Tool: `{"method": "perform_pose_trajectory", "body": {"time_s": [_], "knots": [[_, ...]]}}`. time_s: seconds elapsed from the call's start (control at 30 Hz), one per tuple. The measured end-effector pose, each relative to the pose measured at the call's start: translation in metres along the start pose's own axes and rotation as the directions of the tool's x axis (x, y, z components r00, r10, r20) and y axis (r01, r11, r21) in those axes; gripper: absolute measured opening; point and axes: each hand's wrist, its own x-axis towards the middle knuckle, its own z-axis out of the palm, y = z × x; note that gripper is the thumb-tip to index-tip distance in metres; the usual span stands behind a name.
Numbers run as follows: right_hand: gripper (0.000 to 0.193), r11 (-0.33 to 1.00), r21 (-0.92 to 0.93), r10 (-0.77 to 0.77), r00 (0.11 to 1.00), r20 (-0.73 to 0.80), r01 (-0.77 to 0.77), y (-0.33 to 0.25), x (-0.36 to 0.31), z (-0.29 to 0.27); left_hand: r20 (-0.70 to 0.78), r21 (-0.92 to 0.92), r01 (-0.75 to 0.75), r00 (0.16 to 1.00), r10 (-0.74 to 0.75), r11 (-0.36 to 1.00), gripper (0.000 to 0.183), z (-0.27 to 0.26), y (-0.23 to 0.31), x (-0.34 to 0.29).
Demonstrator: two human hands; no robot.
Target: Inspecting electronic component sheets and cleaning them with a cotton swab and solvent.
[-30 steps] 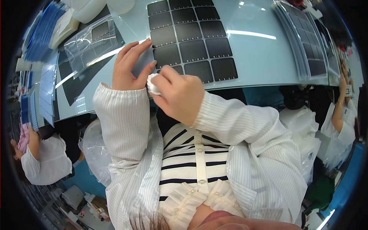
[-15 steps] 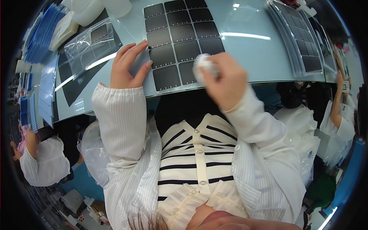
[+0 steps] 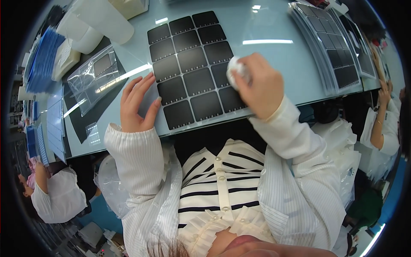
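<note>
A sheet of black rectangles [image 3: 197, 58] in a grid with pale gaps lies on the glossy table in front of me. Each rectangle has a row of small light marks along its near edge. My right hand [image 3: 262, 88] is closed on a white wad [image 3: 238, 73], perhaps cloth or tissue, and presses it at the sheet's right edge, over the second row from the near side. At the left edge rests my left hand [image 3: 137, 103], fingers stretched and slightly apart, fingertips touching the sheet's border; it holds nothing.
Clear plastic-cased stacks of similar black-panelled sheets [image 3: 327, 47] stand at the right. On the left lie a clear pocketed sheet [image 3: 95, 73], a dark sheet [image 3: 85, 122], blue sheets [image 3: 43, 60] and a white container [image 3: 105, 19]. Other people sit at both sides.
My right hand has moved the white wad away from me and outward to the sheet's right edge. The whole view has shifted; my left hand stays at the left edge.
</note>
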Motion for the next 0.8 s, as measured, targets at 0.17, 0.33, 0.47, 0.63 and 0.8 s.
{"method": "perform_pose_trajectory", "body": {"time_s": [0.17, 0.33, 0.47, 0.63, 0.8], "knots": [[0.024, 0.923, 0.265, -0.348, 0.900, 0.261, 0.280, -0.060, -0.019, 0.029, -0.009, -0.006, -0.032, 0.999, 0.032, 0.999, 0.046, 0.004, 0.003, 0.003], [0.025, 0.895, 0.304, -0.425, 0.831, 0.358, 0.326, -0.039, 0.001, 0.019, 0.106, -0.493, 0.290, 0.956, -0.274, 0.821, 0.045, -0.004, 0.016, -0.005], [0.019, 0.981, 0.023, -0.190, 0.939, 0.287, 0.191, 0.019, 0.038, -0.005, 0.291, -0.811, 0.422, 0.892, -0.346, 0.405, 0.055, -0.020, 0.010, -0.023], [0.022, 0.980, 0.056, -0.201, 0.938, 0.282, 0.193, 0.011, 0.037, -0.002, 0.424, -0.852, 0.472, 0.877, -0.227, 0.228, 0.062, -0.032, 0.006, -0.024], [0.023, 0.862, 0.223, -0.489, 0.632, 0.602, 0.455, -0.026, 0.028, 0.003, 0.419, -0.865, 0.477, 0.856, -0.301, 0.153, 0.065, -0.028, 0.011, -0.017]]}}
